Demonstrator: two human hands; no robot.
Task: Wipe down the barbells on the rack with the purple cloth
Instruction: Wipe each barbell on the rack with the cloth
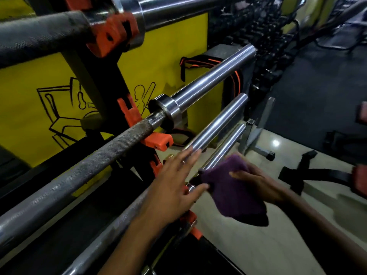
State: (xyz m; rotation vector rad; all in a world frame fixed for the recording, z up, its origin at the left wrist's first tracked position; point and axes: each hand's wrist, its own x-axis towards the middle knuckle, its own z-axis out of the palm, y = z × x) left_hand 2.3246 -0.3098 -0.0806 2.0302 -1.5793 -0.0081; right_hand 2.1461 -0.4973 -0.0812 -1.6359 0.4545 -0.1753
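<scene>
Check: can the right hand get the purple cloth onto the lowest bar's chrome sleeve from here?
Probably yes. The right hand already holds the purple cloth at the near end of that sleeve, and nothing blocks the sleeve beyond it. The left hand sits open beside it.

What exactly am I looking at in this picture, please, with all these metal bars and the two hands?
This is a single view from a camera worn on a person's head, looking forward and down, so the two bare hands are the wearer's own. The long metal bars are barbells lying across a dark rack with orange hooks, in front of a yellow wall with line drawings. The right hand grips a purple cloth bunched over the lowest barbell's sleeve. The left hand is open, fingers spread, reaching towards the cloth and the shiny sleeve above. Black straps lie on the pale floor.
</scene>
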